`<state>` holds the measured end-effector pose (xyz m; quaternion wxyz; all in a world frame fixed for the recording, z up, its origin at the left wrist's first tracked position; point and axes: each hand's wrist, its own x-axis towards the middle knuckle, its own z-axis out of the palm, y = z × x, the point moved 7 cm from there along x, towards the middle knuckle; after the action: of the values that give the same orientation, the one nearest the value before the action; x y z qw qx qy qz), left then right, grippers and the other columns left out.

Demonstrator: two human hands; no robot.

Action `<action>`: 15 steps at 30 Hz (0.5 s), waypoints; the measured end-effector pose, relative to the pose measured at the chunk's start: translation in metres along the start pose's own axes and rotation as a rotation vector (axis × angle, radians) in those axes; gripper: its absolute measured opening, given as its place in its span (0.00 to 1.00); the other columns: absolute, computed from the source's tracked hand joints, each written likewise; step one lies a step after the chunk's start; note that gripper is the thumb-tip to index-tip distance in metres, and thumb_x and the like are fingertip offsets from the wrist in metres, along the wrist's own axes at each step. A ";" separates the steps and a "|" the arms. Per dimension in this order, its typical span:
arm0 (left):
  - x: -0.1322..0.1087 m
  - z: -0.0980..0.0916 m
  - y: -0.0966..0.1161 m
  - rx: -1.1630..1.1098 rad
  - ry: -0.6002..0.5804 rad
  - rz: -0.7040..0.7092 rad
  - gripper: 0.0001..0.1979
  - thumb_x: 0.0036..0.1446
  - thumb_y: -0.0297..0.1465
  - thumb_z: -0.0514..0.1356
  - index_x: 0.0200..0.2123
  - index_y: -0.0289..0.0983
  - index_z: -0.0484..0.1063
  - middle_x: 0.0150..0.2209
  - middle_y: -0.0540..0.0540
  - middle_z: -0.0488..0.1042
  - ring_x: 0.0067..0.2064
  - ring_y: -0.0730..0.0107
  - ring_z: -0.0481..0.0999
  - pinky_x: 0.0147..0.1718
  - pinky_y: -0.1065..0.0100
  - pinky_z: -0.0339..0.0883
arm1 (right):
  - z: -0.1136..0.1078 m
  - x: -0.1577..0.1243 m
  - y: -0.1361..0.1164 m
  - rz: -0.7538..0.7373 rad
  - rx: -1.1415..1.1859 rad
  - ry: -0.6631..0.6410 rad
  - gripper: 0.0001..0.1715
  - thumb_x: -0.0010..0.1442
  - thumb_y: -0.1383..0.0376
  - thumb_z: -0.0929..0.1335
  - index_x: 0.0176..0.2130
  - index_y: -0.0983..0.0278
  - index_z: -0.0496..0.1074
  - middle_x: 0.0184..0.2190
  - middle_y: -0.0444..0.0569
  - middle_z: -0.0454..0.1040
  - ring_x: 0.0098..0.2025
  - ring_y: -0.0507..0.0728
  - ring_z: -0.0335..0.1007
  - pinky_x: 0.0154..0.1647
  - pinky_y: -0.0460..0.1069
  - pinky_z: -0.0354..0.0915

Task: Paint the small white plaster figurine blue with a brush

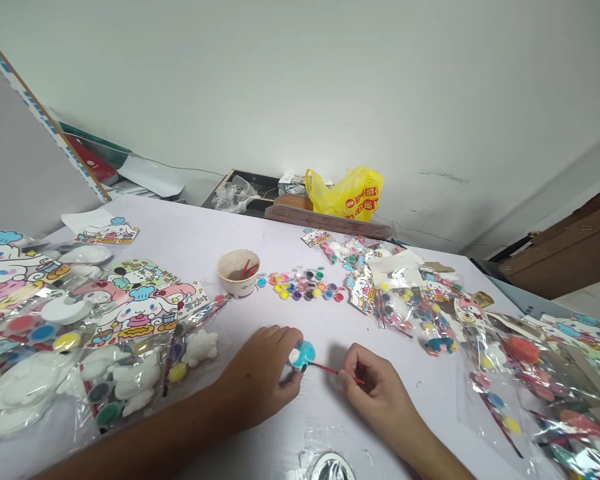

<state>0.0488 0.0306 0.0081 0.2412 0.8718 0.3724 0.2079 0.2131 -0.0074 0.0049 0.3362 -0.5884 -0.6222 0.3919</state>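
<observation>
Between the thumb and fingers of my left hand (263, 370) is a small figurine (306, 353), white with bright blue paint and a dark patch at its lower edge. My right hand (373, 380) pinches a thin red paintbrush (330, 369), its tip meeting the figurine's right side. Beyond the hands stands a paper cup (239, 272) of murky water with red brush handles leaning in it. Right of the cup, several small paint pots (307, 285) in many colours sit in a cluster. What the figurine depicts is too small to tell.
Bagged painting kits with white figurines (130, 380) cover the table's left side. More bagged kits (500, 400) lie on the right, near a painted blue figurine (440, 345). A roll of tape (332, 467) is at the front edge. A yellow plastic bag (347, 193) sits behind the table.
</observation>
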 end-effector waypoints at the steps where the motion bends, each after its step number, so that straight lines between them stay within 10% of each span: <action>1: 0.000 0.000 0.000 -0.001 -0.001 0.001 0.12 0.52 0.23 0.56 0.40 0.39 0.61 0.36 0.49 0.68 0.38 0.62 0.65 0.37 0.62 0.55 | 0.000 0.000 0.000 -0.004 0.004 0.000 0.14 0.59 0.64 0.66 0.26 0.61 0.57 0.22 0.40 0.57 0.26 0.51 0.51 0.26 0.46 0.51; 15: 0.000 0.001 -0.001 -0.002 -0.009 -0.007 0.11 0.52 0.23 0.56 0.40 0.39 0.61 0.36 0.48 0.68 0.38 0.62 0.65 0.37 0.62 0.55 | 0.000 0.000 0.000 -0.015 0.075 0.024 0.12 0.59 0.63 0.66 0.26 0.61 0.60 0.22 0.40 0.58 0.26 0.51 0.52 0.26 0.46 0.51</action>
<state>0.0488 0.0312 0.0071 0.2443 0.8711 0.3741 0.2037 0.2128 -0.0078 0.0050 0.3684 -0.5754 -0.6076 0.4051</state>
